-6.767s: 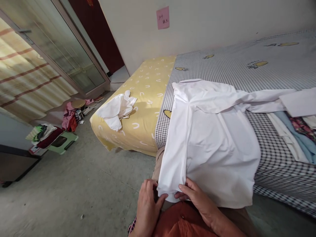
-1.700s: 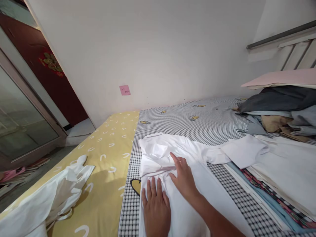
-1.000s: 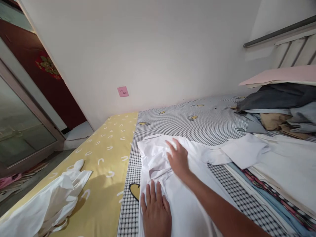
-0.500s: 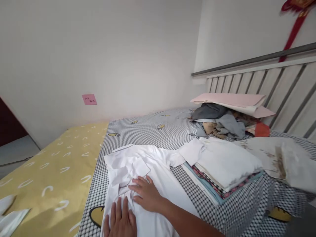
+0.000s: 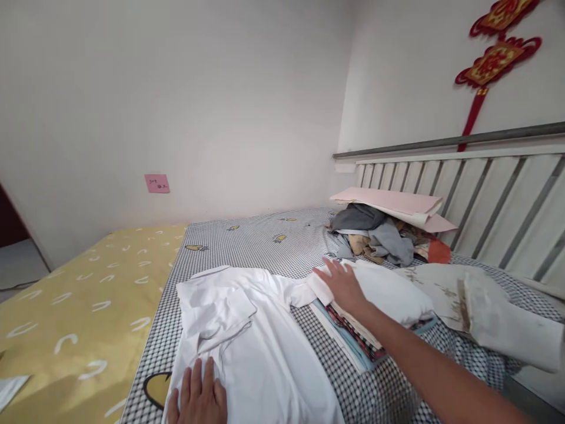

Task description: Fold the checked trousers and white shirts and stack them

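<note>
A white shirt (image 5: 269, 353) lies spread on the checked bed sheet, its left side folded inward and bunched near the collar. My left hand (image 5: 200, 394) rests flat on the folded side at the bottom of the view, fingers stretched out. Its other sleeve (image 5: 300, 292) reaches right, onto a stack of folded clothes (image 5: 388, 291). Over the sleeve's end is my right hand (image 5: 344, 285), fingers spread; part of the sleeve is hidden beneath it. White cloth tops the stack, with blue and flowered layers below.
Behind the stack sits a heap of crumpled clothes (image 5: 379, 235) under pink sheets (image 5: 392, 200). A pale patterned cloth (image 5: 436, 288) lies to the right, beside the white bed rail (image 5: 498, 200). Yellow bedding (image 5: 101, 306) covers the left side.
My right hand has left the folded part of the shirt and moved right and away to the sleeve's end. My left hand stays flat on the shirt. The camera view has shifted.
</note>
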Motion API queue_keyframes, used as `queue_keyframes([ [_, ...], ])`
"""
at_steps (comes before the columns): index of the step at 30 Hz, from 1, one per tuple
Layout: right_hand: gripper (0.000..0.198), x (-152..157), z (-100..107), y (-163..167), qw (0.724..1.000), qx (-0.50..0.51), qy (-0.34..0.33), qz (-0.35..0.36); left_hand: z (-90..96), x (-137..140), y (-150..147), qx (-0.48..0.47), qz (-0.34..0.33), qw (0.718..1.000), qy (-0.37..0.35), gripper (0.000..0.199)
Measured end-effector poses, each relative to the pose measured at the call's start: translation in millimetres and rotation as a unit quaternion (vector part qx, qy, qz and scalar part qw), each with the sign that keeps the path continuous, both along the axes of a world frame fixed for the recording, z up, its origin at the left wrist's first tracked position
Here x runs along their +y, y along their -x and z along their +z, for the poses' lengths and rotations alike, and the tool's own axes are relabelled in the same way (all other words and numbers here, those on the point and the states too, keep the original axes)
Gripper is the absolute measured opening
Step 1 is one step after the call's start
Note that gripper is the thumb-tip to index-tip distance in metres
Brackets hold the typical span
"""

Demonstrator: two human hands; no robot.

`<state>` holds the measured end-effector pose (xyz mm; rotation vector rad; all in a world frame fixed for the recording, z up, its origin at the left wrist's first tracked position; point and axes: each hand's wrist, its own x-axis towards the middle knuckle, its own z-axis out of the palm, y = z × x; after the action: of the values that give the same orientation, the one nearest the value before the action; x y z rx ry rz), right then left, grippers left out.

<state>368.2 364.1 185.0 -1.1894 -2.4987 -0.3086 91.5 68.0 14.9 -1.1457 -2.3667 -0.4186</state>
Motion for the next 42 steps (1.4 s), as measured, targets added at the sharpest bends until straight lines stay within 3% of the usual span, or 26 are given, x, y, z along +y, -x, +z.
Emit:
queue_keyframes([
  [3, 0.040, 24, 5, -15, 0.984, 0.153, 0.089, -0.009, -1.0, 1, -4, 0.028, 0.015, 0.999, -0.007, 0.050],
  [7, 0.018, 39, 16, -11, 0.913, 0.352, 0.191, -0.074, -4.3, 4, -7, 0.070, 0.021, 0.997, -0.032, 0.050],
  [10, 0.011, 46, 38, 2, 0.815, 0.500, 0.260, -0.135, -4.3, 5, -10, 0.086, 0.026, 0.995, -0.051, 0.049],
  [13, 0.028, 45, 68, 23, 0.693, 0.627, 0.328, -0.142, -1.2, 5, -13, 0.092, 0.025, 0.993, -0.068, 0.048],
  [17, 0.023, 28, 115, 74, 0.565, 0.725, 0.390, -0.059, 2.6, 5, -17, 0.095, 0.018, 0.993, -0.075, 0.047],
  [20, 0.022, 3, 152, 133, 0.505, 0.742, 0.439, 0.041, 3.4, 4, -19, 0.098, 0.016, 0.992, -0.082, 0.047],
  [22, 0.017, -20, 171, 179, 0.481, 0.731, 0.471, 0.108, 2.8, 4, -21, 0.092, 0.017, 0.992, -0.087, 0.047],
  [25, 0.015, -59, 186, 251, 0.468, 0.701, 0.506, 0.185, -1.0, 6, -21, 0.061, 0.020, 0.994, -0.094, 0.047],
  [27, 0.017, -86, 180, 293, 0.466, 0.679, 0.524, 0.218, -5.8, 7, -19, 0.031, 0.016, 0.995, -0.095, 0.048],
  [29, 0.021, -113, 160, 326, 0.473, 0.654, 0.544, 0.231, -12.3, 8, -15, 0.000, 0.014, 0.996, -0.090, 0.049],
  [32, 0.023, -153, 105, 355, 0.507, 0.591, 0.587, 0.222, -23.6, 6, -9, -0.035, -0.002, 0.997, -0.072, 0.053],
  [37, 0.035, -220, -11, 347, 0.579, 0.404, 0.674, 0.219, -37.9, -3, -3, -0.029, -0.052, 0.996, -0.070, 0.047],
  [38, 0.034, -230, -29, 337, 0.636, 0.327, 0.662, 0.223, -37.4, -4, -2, -0.029, -0.059, 0.996, -0.065, 0.046],
  [39, 0.036, -238, -43, 325, 0.670, 0.277, 0.645, 0.242, -34.9, -5, -3, -0.032, -0.068, 0.996, -0.055, 0.045],
  [40, 0.037, -243, -52, 310, 0.686, 0.241, 0.635, 0.261, -30.1, -6, -5, -0.039, -0.077, 0.995, -0.040, 0.045],
  [41, 0.039, -244, -57, 290, 0.686, 0.232, 0.630, 0.282, -23.0, -7, -7, -0.047, -0.085, 0.995, -0.021, 0.043],
  [42, 0.038, -242, -58, 267, 0.663, 0.249, 0.636, 0.308, -14.0, -8, -11, -0.055, -0.090, 0.994, -0.003, 0.042],
])
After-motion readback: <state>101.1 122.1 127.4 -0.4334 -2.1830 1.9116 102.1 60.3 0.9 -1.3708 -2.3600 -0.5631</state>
